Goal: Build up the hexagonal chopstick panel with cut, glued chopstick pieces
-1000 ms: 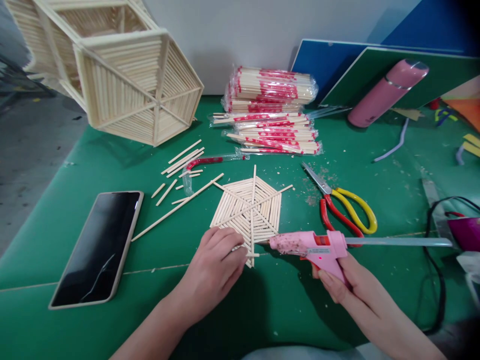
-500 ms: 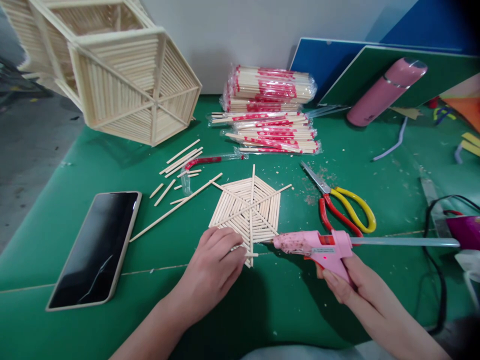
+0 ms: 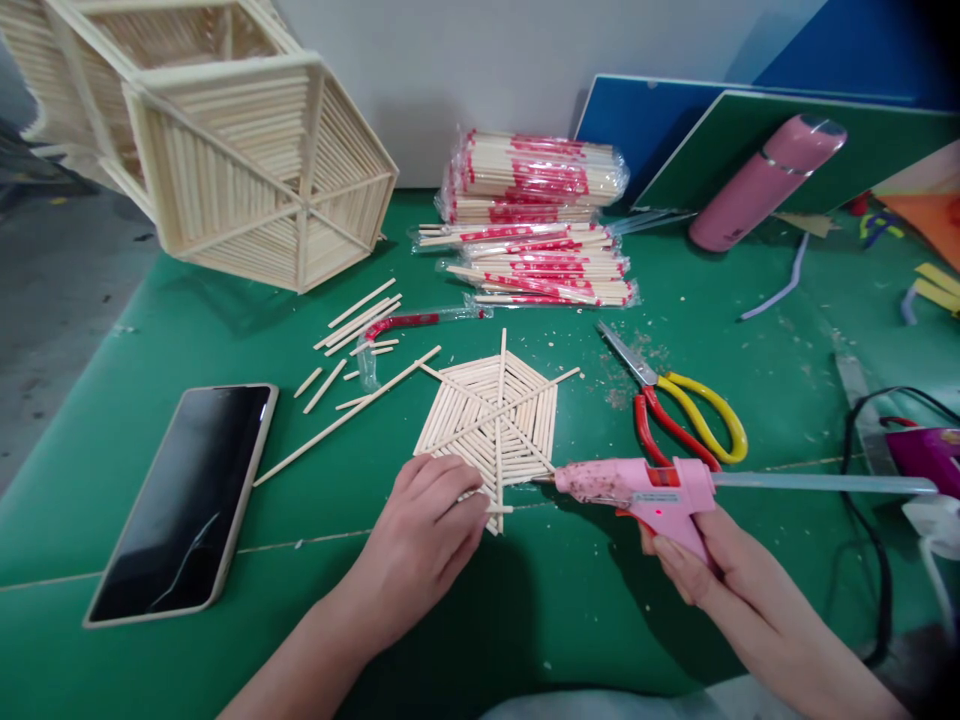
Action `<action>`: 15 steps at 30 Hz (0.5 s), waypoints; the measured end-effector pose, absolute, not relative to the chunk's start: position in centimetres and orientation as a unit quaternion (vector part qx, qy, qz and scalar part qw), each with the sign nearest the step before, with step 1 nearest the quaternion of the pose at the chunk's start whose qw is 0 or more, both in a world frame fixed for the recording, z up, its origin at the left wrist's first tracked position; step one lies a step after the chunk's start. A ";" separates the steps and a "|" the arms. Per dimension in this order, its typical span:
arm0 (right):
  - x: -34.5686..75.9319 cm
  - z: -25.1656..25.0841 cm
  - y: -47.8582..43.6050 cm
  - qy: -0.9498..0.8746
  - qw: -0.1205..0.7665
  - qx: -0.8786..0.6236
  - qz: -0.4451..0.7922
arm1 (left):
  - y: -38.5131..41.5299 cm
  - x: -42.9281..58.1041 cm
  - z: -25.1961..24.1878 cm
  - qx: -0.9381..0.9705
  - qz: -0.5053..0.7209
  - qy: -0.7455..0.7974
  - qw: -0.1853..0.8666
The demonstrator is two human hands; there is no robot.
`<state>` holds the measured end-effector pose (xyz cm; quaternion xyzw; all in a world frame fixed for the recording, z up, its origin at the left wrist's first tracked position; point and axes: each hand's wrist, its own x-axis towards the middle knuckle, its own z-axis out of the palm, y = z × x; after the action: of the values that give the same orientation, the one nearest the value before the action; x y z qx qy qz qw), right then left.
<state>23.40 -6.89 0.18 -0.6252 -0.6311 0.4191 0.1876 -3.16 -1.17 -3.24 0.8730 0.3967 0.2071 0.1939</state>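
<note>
A flat web-like panel of wooden sticks [image 3: 525, 420], six-sided with crossing spokes, lies on the green table. My left hand [image 3: 435, 520] rests over its lower left edge, fingers closed on a short wooden stick [image 3: 501, 510] whose end pokes out past the fingertips. The rest of that stick is hidden by the hand. In my right hand [image 3: 705, 560] is a pink glue gun [image 3: 637, 485], gripped by its handle, with a long clear glue stick [image 3: 825, 483] out of its back. Its nozzle is at the panel's lower right edge.
Left of the panel lie loose sticks [image 3: 352, 415] and a phone [image 3: 184, 500]. Scissors [image 3: 675, 400] lie to the right. Behind are bagged chopsticks [image 3: 540, 190], a pink bottle [image 3: 769, 180] and a large stick-built frame [image 3: 247, 170]. A black cable [image 3: 851, 470] runs at far right.
The glue gun has moved slightly to the right along the panel's lower edge. My left hand stays in place on the panel. The whole view has shifted a little.
</note>
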 end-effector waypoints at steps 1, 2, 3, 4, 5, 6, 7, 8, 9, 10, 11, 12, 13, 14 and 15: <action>23.4 0.3 -6.9 -0.630 0.192 -0.624 0.421 | -1.2 -3.2 -3.2 0.873 0.207 0.397 0.194; 23.4 0.3 -6.8 -0.629 0.195 -0.623 0.421 | -1.2 -3.1 -3.1 0.873 0.204 0.399 0.194; 23.4 0.3 -6.9 -0.628 0.197 -0.625 0.421 | -1.2 -3.1 -3.0 0.873 0.201 0.400 0.193; 23.4 0.3 -6.9 -0.627 0.198 -0.626 0.420 | -1.2 -3.1 -2.9 0.874 0.198 0.401 0.191; 23.5 0.3 -7.0 -0.626 0.199 -0.626 0.420 | -1.2 -3.1 -2.9 0.874 0.198 0.401 0.189; 23.6 0.3 -7.0 -0.626 0.198 -0.628 0.419 | -1.2 -3.1 -2.8 0.875 0.198 0.400 0.187; 23.8 0.2 -7.1 -0.627 0.194 -0.628 0.417 | -1.2 -3.1 -2.8 0.875 0.198 0.399 0.187; 23.9 0.1 -7.2 -0.630 0.190 -0.628 0.417 | -1.1 -3.1 -2.8 0.875 0.199 0.399 0.187; 24.0 0.0 -7.3 -0.633 0.186 -0.626 0.416 | -1.1 -3.1 -2.8 0.875 0.201 0.399 0.188; 24.2 -0.1 -7.3 -0.635 0.182 -0.626 0.415 | -1.1 -3.2 -2.8 0.874 0.202 0.399 0.190; 24.3 -0.2 -7.4 -0.636 0.180 -0.626 0.414 | -1.1 -3.2 -2.9 0.874 0.204 0.399 0.190; 24.4 -0.2 -7.4 -0.635 0.179 -0.627 0.414 | -1.1 -3.2 -2.9 0.874 0.204 0.398 0.191; 24.4 -0.2 -7.5 -0.634 0.180 -0.629 0.413 | -1.1 -3.2 -3.0 0.874 0.203 0.397 0.191; 24.4 -0.2 -7.5 -0.633 0.182 -0.630 0.411 | -1.0 -3.2 -3.0 0.875 0.203 0.396 0.191; 24.4 -0.2 -7.5 -0.632 0.183 -0.633 0.407 | -1.0 -3.2 -3.0 0.876 0.202 0.395 0.190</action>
<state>24.44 -7.48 -0.23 -0.6333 -0.6320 0.4075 0.1827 -3.16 -1.03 -3.00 0.8758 0.3951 0.2020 0.1902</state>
